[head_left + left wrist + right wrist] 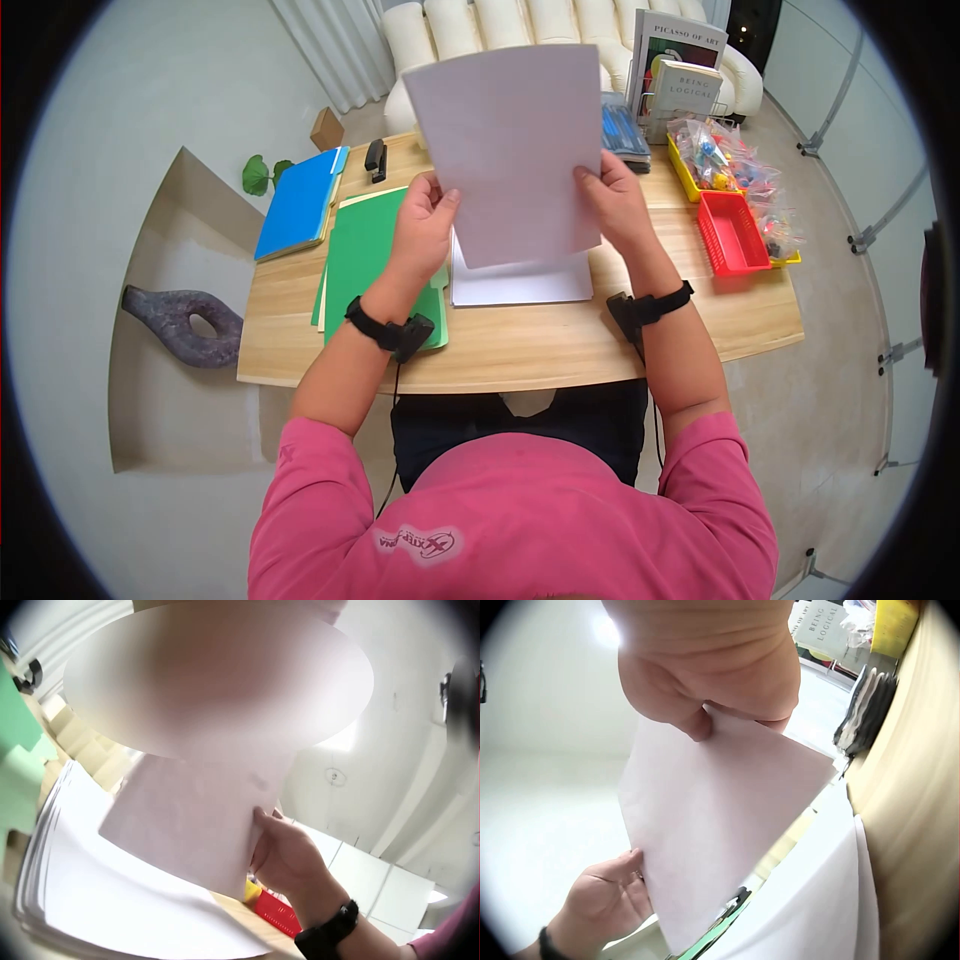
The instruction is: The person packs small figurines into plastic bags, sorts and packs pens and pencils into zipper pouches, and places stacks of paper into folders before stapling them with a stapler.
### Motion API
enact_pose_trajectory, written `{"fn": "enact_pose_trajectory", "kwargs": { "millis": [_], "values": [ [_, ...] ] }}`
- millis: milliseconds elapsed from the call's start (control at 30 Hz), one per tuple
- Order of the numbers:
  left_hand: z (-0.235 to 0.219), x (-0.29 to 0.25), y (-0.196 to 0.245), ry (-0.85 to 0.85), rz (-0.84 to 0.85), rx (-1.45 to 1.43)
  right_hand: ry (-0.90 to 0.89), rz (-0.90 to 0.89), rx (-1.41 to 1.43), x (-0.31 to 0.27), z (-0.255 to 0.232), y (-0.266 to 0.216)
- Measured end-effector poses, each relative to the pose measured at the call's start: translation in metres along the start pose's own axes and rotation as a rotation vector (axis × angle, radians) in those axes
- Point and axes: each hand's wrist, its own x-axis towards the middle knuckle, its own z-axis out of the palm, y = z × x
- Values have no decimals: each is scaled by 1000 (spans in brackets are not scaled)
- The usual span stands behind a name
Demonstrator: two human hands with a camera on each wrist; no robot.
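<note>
A sheet of white paper is held up above the table, tilted to face me. My left hand pinches its left edge, thumb on the near face. On the opposite edge, my right hand grips the sheet the same way, its thumb also in front. Below the sheet lies a stack of white paper, its upper part hidden behind the raised sheet. Green folders lie just left of the stack, partly behind my left forearm. The right wrist view shows both hands at opposite sides of the paper.
Blue folders and a black stapler are at the back left of the table. On the right stand a red basket, a yellow tray with bagged small items, and books in a rack.
</note>
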Motion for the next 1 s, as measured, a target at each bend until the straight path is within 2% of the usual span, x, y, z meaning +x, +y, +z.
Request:
{"fn": "enact_pose_trajectory", "kwargs": {
  "millis": [33,133,167,200,267,300,367,467,700,767,1000],
  "values": [
    [-12,-2,3,-50,-35,39,11,-18,13,1,-2,-4],
    [-30,-33,45,21,-140,176,79,-67,27,5,-10,-4],
    [-42,-44,49,9,-128,304,119,-70,27,6,-13,-2],
    [-49,-60,55,10,-133,309,119,-65,33,8,-16,1],
    [-53,-90,83,-108,-227,804,175,-70,97,11,-23,5],
    [-56,-103,87,-103,-230,807,187,-54,111,11,-26,7],
    [-60,-125,92,-295,-330,918,195,-39,132,12,-31,11],
    [-68,-146,78,-364,-284,1028,204,-28,162,13,-29,13],
    [-72,-155,63,-344,-237,1082,188,20,126,11,-26,15],
    [-72,-155,64,-339,-270,1053,179,20,127,11,-25,14],
    [-89,-155,58,-308,-232,955,165,49,160,12,-28,17]
  ]
}}
